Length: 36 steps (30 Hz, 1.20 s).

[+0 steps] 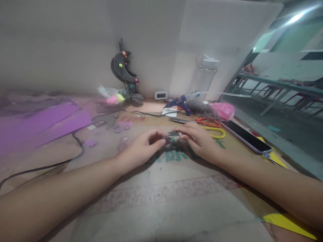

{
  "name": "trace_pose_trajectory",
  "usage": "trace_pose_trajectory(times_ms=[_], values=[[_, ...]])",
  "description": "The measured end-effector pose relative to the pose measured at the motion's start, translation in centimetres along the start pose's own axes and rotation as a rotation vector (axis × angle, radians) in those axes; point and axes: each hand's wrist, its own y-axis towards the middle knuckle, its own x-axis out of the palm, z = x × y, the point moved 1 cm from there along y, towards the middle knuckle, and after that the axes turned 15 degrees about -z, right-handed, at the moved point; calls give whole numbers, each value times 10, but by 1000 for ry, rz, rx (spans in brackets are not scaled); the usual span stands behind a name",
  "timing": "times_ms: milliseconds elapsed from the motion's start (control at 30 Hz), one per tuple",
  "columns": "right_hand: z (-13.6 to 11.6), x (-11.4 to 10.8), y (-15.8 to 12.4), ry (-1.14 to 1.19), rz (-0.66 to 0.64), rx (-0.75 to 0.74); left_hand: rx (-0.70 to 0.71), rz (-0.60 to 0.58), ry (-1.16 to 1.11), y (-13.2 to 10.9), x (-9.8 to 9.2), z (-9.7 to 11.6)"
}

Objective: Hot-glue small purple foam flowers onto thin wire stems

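Above the middle of the work surface [151,181], my left hand [148,144] pinches a small dark purple piece [166,139] between thumb and fingers. Facing it, my right hand [195,137] is closed on a small shiny item [179,133] at its fingertips, too small and blurred to name. A narrow gap separates the two hands. Just beyond my right hand lie yellow-handled scissors [220,132] and orange-handled scissors [209,121].
A blue glue gun [180,102] lies beside grey yarn [200,108]. A phone [246,136] is at the right. Purple sheets [52,121] and a black cable [47,165] are on the left. A clock [160,95], bottle [205,77] and moon ornament [122,67] stand behind.
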Motion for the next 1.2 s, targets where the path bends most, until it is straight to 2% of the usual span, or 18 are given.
trace_pose_trajectory(times_ms=[167, 267, 367, 533, 667, 833, 967, 1200], values=[[11, 5, 3, 71, 48, 151, 3, 4, 20, 0, 0, -2], [20, 11, 6, 83, -7, 197, -23, 42, 46, 0, -1, 0], [21, 11, 8, 94, -17, 204, -35, 80, 84, 0, -2, 0], [0, 1, 5, 126, 120, 137, -29, 63, 16, 1, -2, -3], [-19, 1, 5, 241, 24, 174, -40, 37, -42, 1, -1, -1], [-24, 7, 8, 309, -50, 284, -19, 22, -19, 0, 0, 6], [-25, 6, 10, 306, -104, 270, -51, -18, -15, -1, 1, 6], [-25, 6, 10, 384, -124, 224, 1, -13, 21, -1, 0, 4]])
